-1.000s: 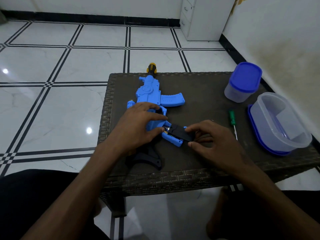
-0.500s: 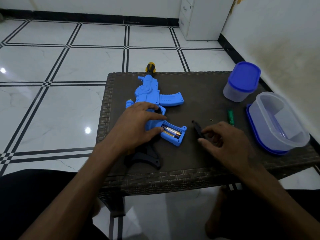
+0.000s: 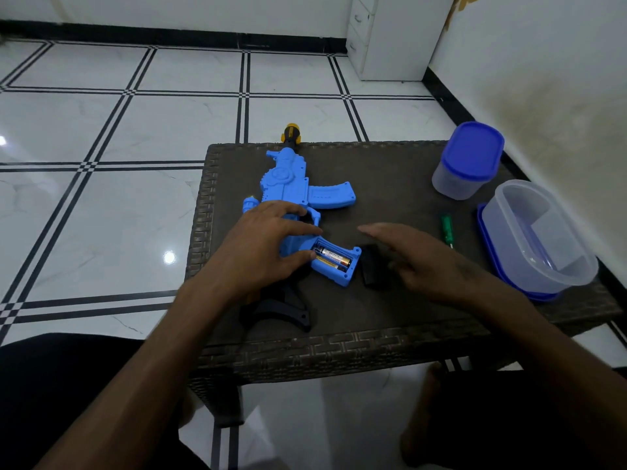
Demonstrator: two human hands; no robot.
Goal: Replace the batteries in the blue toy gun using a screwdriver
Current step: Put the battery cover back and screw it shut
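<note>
The blue toy gun (image 3: 288, 184) lies on the dark woven table (image 3: 390, 178), its muzzle pointing away from me. Its grip compartment (image 3: 334, 261) is uncovered, and two batteries (image 3: 330, 256) show inside. My left hand (image 3: 261, 245) presses down on the gun's body, thumb at the compartment's edge. The black battery cover (image 3: 373, 269) lies flat on the table just right of the grip. My right hand (image 3: 417, 259) hovers over it with fingers spread, holding nothing. A green-handled screwdriver (image 3: 446, 228) lies further right.
A lidded blue-topped container (image 3: 466, 161) stands at the back right. A clear open tub (image 3: 536, 239) rests on its blue lid near the right edge, close to the wall. The gun's black stock (image 3: 281, 310) reaches toward the table's front edge.
My right hand lifted the black cover off the grip, carried it right, and set it on the table. The batteries are now exposed. My left hand stayed on the gun.
</note>
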